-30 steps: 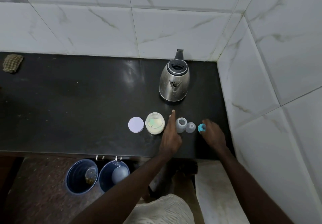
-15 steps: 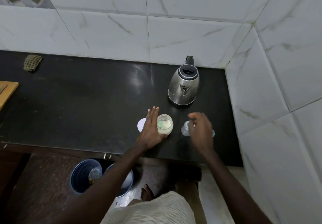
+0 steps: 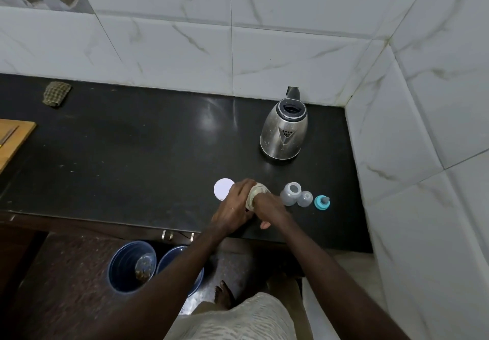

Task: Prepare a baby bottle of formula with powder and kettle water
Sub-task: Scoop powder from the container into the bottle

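The open formula powder jar (image 3: pixel 257 191) stands on the black counter (image 3: pixel 132 159), mostly covered by my hands. My left hand (image 3: pixel 234 204) grips its left side, fingers curled round it. Over the jar's mouth my right hand (image 3: pixel 268 208) reaches in; what its fingers hold is hidden. The jar's white lid (image 3: pixel 222 189) lies flat just left. To the right stand the open clear baby bottle (image 3: pixel 290 193), its clear cap (image 3: pixel 305 198) and the blue ring with teat (image 3: pixel 322 202). The steel kettle (image 3: pixel 284 132) sits behind, near the corner.
Tiled walls close the counter at the back and right. A checked cloth (image 3: pixel 56 93) lies far left at the back, a wooden board (image 3: pixel 13 138) at the left edge. Two blue bins (image 3: pixel 131 265) stand on the floor below the counter's front edge.
My left hand moved from beside the bottle to the jar and closed round it. My right hand left the blue teat ring and came over the jar's mouth. The camera shifted.
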`<state>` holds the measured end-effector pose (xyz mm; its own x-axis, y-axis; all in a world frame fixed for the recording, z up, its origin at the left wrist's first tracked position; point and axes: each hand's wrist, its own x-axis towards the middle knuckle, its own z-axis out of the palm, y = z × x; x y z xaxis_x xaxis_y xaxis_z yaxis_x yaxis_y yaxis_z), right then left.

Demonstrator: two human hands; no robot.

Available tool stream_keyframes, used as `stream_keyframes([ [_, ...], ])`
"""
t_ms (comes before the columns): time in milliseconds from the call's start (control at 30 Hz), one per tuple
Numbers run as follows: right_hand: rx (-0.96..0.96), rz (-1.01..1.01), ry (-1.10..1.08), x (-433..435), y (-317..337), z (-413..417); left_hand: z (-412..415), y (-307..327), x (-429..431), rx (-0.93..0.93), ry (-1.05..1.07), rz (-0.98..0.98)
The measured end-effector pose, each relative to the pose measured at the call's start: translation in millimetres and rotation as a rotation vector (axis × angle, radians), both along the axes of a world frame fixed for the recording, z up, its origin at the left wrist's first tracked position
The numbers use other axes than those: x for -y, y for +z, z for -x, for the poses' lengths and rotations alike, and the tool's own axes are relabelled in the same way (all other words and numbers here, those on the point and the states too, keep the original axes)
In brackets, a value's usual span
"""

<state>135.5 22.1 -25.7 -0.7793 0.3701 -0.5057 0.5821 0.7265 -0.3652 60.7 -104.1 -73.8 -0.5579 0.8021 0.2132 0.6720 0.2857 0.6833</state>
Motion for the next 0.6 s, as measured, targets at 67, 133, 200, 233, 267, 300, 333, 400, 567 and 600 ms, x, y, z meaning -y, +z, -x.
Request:
stream_keyframes([
  [67, 0.000, -0.028, -0.004, -1, -9, -3, -2, 1, 1, 0.010, -0.013, 0.010],
  [133, -0.009, -0.008, -0.084, 2, -11, -6, -1, 3, 2, 0.000, -0.037, 0.011],
  [200, -0.025, -0.055, -0.168, 5, -6, -6, 0, 6, 0, -0.012, -0.032, -0.006],
  [233, -0.071, -0.123, -0.165, 7, -3, -7, 0, 8, 0, -0.010, -0.028, -0.011],
  [267, -0.143, -0.185, -0.152, 9, 0, -8, 0, 10, -2, -0.005, -0.019, -0.010],
  [300, -0.178, -0.230, -0.133, 12, 2, -9, 0, 13, -3, 0.017, -0.017, -0.003],
  [333, -0.177, -0.265, -0.080, 14, 2, -10, 2, 12, -4, 0.032, -0.008, -0.002],
  [400, -0.231, -0.370, 0.018, 13, -8, -11, 6, 11, -6, 0.076, -0.001, 0.018],
  [567, -0.150, -0.550, 0.160, 4, -2, -6, 9, 11, -7, 0.113, -0.029, 0.013],
  [600, -0.102, -0.541, 0.203, 4, 2, -5, 8, 11, -9, 0.117, -0.032, 0.011],
])
